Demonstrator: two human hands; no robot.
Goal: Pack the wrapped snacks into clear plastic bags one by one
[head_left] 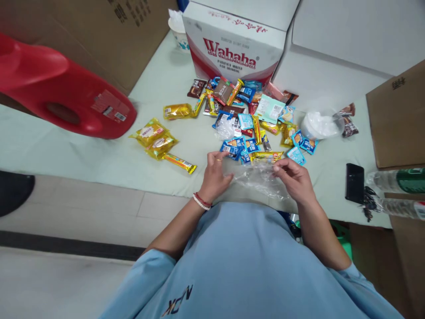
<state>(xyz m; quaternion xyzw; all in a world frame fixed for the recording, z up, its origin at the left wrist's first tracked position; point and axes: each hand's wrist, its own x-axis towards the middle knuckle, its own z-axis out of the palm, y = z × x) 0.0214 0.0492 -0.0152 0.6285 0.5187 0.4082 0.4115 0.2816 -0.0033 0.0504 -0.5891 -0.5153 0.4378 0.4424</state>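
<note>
My right hand [296, 180] pinches the edge of a clear plastic bag [260, 180] between thumb and fingers. The thin, crumpled bag spreads across the front of the table between my two hands. At its left side, my left hand [215, 177] has thumb and fingers apart. Its fingertips are at the edge of a blue snack packet [231, 149]; whether they press on it I cannot tell. Just beyond the bag lies a yellow snack stick [267, 157], with small blue packets [251, 145] beside it.
Mixed wrapped snacks [224, 91] are heaped before a Wahaha carton [232, 53]. Yellow packets [151, 133] lie left, near a red jug [63, 93]. On the right are a plastic tub [322, 125], a black phone [354, 182], keys [369, 201] and bottles [387, 180].
</note>
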